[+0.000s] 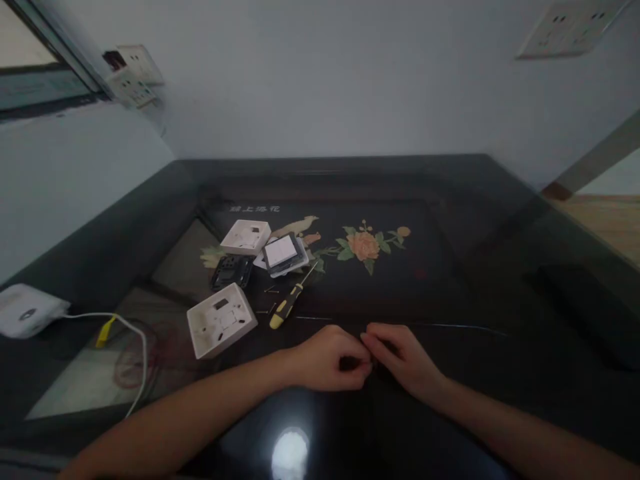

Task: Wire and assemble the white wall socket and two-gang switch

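Note:
Above the dark glossy table, my left hand (pixel 334 359) and my right hand (pixel 404 360) meet at the fingertips. Both are closed in a pinch; anything between the fingers is hidden or too small to name. A screwdriver (pixel 286 307) with a yellow and black handle lies beyond my left hand, tip pointing away to the right. Left of it sits a white wall mounting box (pixel 222 321), open side up, and a second white box (pixel 246 237) lies farther back. Between them are a black plastic frame (pixel 232 272) and a small stack of white and dark switch plates (pixel 285 253). A few small screws (pixel 271 290) lie near the screwdriver.
A white device (pixel 30 310) with a white cable (pixel 143 340) and yellow tag stands at the left edge. A dark flat object (pixel 585 310) lies at the right. Wall sockets (pixel 573 27) are mounted beyond the table (pixel 500 240), whose surface carries a flower picture.

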`<state>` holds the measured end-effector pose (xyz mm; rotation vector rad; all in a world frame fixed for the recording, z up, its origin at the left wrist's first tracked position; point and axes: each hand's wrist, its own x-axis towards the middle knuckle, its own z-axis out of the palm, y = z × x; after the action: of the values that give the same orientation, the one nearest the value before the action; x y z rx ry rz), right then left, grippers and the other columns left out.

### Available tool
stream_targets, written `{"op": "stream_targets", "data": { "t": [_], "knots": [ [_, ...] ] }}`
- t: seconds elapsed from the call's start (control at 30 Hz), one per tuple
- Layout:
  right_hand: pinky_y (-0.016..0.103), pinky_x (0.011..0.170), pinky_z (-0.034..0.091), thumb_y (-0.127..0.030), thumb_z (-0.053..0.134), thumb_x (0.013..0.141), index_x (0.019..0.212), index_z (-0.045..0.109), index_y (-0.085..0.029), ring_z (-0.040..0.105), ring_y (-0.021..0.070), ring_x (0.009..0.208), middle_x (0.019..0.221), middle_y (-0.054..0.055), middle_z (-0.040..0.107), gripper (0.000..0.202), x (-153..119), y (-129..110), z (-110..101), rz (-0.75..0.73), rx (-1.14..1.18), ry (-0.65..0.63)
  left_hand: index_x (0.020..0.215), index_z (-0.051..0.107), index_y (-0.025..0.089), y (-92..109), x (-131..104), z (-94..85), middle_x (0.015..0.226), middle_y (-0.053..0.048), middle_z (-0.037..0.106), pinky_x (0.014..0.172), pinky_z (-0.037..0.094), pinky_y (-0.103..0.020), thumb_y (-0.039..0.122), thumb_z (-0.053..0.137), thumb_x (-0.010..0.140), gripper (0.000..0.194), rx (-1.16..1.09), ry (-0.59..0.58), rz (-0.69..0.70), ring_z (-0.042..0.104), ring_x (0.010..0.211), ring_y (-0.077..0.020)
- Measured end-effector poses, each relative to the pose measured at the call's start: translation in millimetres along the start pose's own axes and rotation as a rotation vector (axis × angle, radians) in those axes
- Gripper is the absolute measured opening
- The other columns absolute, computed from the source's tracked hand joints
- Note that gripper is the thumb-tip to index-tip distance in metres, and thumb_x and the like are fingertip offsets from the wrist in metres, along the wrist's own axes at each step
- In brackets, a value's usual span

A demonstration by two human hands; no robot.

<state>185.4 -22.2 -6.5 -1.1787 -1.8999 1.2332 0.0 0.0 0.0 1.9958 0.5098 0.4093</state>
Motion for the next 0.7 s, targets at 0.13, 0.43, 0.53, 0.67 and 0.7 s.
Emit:
{"op": "stream_targets", "data": {
  "t": [0.13,0.43,0.53,0.67,0.7],
  "knots": [
    [0.026,0.053,0.03,-0.05,0.042,0.097,0.057,0.038,-0.021,0.039,0.0104,0.054,0.056,-0.005,0.039,0.049,0.1,0.2,0.6,-0.017,-0.035,0.004,0.057,0.042,0.019,1.3,0.7,-0.6,0.053,0.007,0.036,0.05,0.028,-0.022,0.016,0.052,0.079,0.024,0.0,0.007,0.02,0.035,0.047,-0.0072],
    [0.026,0.054,0.03,-0.045,0.041,0.098,0.058,0.037,-0.022,0.04,0.0107,0.055,0.057,-0.005,0.04,0.047,0.3,0.0,1.5,-0.049,-0.071,-0.013,0.057,0.052,0.018,-0.8,0.3,0.6,0.052,0.005,0.047,0.052,0.032,-0.02,0.016,0.055,0.082,0.025,0.029,0.0,0.025,0.043,0.048,-0.0074],
    [0.026,0.054,0.03,-0.044,0.041,0.099,0.058,0.037,-0.022,0.04,0.0106,0.055,0.057,-0.005,0.04,0.046,0.3,0.9,2.0,-0.06,-0.076,-0.018,0.061,0.061,0.017,-1.3,-0.3,0.9,0.055,0.003,0.057,0.053,0.036,-0.019,0.017,0.055,0.085,0.025,0.048,-0.007,0.023,0.05,0.051,-0.0083],
    [0.026,0.054,0.031,-0.043,0.04,0.099,0.059,0.039,-0.021,0.04,0.0106,0.055,0.057,-0.005,0.041,0.046,0.5,0.7,2.1,-0.08,-0.084,-0.022,0.066,0.068,0.016,-1.2,-1.1,1.0,0.057,0.001,0.062,0.055,0.038,-0.018,0.018,0.058,0.087,0.024,0.082,-0.012,0.018,0.055,0.052,-0.0088],
    [0.026,0.055,0.031,-0.043,0.04,0.099,0.059,0.039,-0.021,0.041,0.0107,0.055,0.058,-0.004,0.042,0.046,0.5,0.5,2.1,-0.084,-0.086,-0.022,0.068,0.07,0.016,-1.1,-1.2,1.0,0.058,0.001,0.064,0.055,0.039,-0.018,0.017,0.058,0.087,0.023,0.09,-0.014,0.017,0.056,0.054,-0.009]
  ]
}}
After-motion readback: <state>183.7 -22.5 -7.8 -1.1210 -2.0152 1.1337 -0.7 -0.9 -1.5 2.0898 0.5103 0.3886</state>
